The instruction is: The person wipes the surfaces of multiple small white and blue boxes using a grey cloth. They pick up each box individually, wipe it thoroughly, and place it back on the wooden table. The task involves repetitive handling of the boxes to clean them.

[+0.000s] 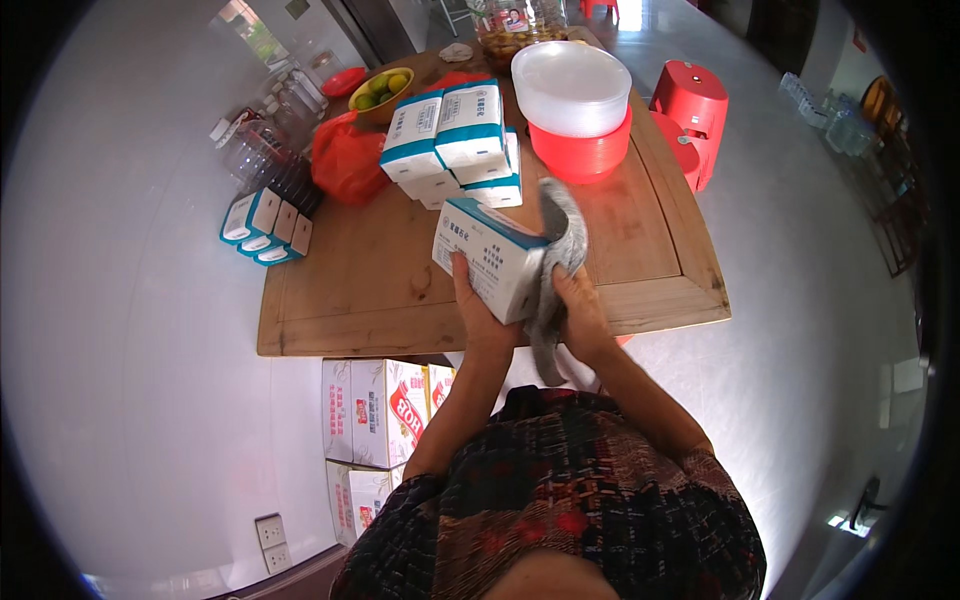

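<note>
Person's two bare hands at work over the near edge of a brown wooden panelled worktop [370,290]. Left hand [487,320] clasps a white and teal box-shaped pack with dark print [490,258] at its lower left: thumb up against the printed front face, the other fingers mostly hidden behind or beneath. Pack tilted, held just in front of a pile of like packs.

Right hand [583,308] bunches a grey, limp fabric cloth [566,235], its grip closed around the folds, thumb and fingers pressing them to the pack's right end. One tail of cloth rises above the hand, another hangs below. Exact finger contact under the cloth: cannot tell.

Pile of white and teal packs [470,125], at least two layers, beyond the held one. Smaller group of similar packs [265,228] by the left edge, near the wall. Between the two, a crumpled red plastic bag [345,160]; behind it, a round yellow bowl [384,113] with green fruit [380,88]. Right of the pile, translucent round plastic containers [570,90] nested on red round plastic ones [580,152]. Under the worktop, stacked white printed cardboard cartons [368,412].
</note>
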Motion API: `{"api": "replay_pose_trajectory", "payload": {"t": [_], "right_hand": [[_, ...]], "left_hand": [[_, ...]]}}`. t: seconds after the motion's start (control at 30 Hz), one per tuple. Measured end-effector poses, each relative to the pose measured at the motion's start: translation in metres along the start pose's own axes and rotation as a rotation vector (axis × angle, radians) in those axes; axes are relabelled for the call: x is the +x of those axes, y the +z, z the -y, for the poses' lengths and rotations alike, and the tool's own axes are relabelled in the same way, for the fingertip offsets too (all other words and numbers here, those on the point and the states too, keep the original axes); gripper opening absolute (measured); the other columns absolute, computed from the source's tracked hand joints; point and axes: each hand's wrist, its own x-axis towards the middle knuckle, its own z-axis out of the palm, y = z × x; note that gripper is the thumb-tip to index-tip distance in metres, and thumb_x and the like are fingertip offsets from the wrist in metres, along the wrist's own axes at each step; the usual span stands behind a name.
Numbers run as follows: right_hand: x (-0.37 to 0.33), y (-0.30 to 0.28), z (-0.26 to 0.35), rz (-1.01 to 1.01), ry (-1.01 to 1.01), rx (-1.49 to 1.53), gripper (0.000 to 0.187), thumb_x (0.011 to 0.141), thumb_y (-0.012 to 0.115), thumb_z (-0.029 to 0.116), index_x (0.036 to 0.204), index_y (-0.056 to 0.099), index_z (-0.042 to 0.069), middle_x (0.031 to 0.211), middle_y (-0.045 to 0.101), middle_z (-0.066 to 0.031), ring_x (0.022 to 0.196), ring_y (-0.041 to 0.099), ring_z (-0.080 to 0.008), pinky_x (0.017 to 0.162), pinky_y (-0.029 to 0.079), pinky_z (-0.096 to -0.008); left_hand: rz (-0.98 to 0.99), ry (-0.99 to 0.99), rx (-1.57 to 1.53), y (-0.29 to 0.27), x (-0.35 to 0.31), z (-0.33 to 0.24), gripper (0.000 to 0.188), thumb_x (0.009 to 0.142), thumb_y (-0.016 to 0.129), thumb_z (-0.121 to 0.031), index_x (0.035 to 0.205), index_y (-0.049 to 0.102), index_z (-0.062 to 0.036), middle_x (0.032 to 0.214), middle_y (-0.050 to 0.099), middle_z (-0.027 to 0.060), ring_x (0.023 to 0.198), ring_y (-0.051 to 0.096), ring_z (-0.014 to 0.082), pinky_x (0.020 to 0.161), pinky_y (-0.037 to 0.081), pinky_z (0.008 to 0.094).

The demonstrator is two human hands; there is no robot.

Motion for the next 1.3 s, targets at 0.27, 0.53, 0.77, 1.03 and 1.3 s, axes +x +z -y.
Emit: {"api": "replay_pose_trajectory", "payload": {"t": [0.27, 0.53, 0.77, 1.03, 1.3], "right_hand": [[-0.009, 0.022, -0.012, 0.105, -0.832, -1.048, 0.050, 0.081, 0.061, 0.006, 0.125, 0.044, -0.010, 0.139, 0.028, -0.0307, 0.128, 0.030, -0.0492, 0.109, 0.022, -0.0485], [-0.010, 0.015, -0.006, 0.089, -1.057, -1.259, 0.053, 0.076, 0.062, 0.008, 0.127, 0.051, 0.000, 0.143, 0.027, -0.0301, 0.134, 0.025, -0.0461, 0.109, 0.024, -0.0505], [0.009, 0.008, 0.047, 0.076, -0.541, -0.700, 0.043, 0.090, 0.050, 0.017, 0.130, 0.050, 0.002, 0.143, 0.030, -0.0240, 0.130, 0.035, -0.0381, 0.107, 0.028, -0.0405], [0.017, -0.004, 0.066, 0.054, -0.116, -0.407, 0.044, 0.093, 0.049, 0.034, 0.125, 0.055, 0.004, 0.121, 0.053, -0.0095, 0.107, 0.052, -0.0186, 0.093, 0.040, -0.0302], [0.023, -0.003, 0.054, -0.260, -0.028, -0.500, 0.044, 0.096, 0.040, 0.038, 0.117, 0.054, 0.002, 0.092, 0.064, -0.0130, 0.081, 0.060, -0.0183, 0.078, 0.047, -0.0311]], "left_hand": [[-0.059, 0.097, 0.144, 0.030, -0.004, 0.000, 0.056, 0.093, 0.038, -0.056, 0.122, 0.049, -0.0086, 0.116, 0.056, 0.0109, 0.105, 0.057, 0.0241, 0.091, 0.048, 0.0382], [0.272, 0.455, 0.888, -0.061, 0.006, -0.008, 0.046, 0.098, 0.043, -0.034, 0.134, 0.038, -0.0061, 0.129, 0.048, 0.0105, 0.117, 0.050, 0.0212, 0.101, 0.042, 0.0341], [0.127, -0.125, -0.029, 0.017, -0.021, 0.005, 0.059, 0.095, 0.035, -0.054, 0.138, 0.038, -0.0147, 0.135, 0.048, 0.0073, 0.118, 0.052, 0.0273, 0.100, 0.042, 0.0460], [0.097, -0.266, 0.076, -0.014, -0.032, 0.020, 0.060, 0.093, 0.039, -0.057, 0.134, 0.044, -0.0132, 0.127, 0.056, 0.0095, 0.113, 0.056, 0.0263, 0.095, 0.047, 0.0451], [-0.094, 0.046, 0.666, -0.003, -0.028, 0.031, 0.047, 0.097, 0.043, -0.043, 0.134, 0.041, -0.0132, 0.119, 0.056, 0.0052, 0.100, 0.060, 0.0130, 0.082, 0.055, 0.0324]]}}
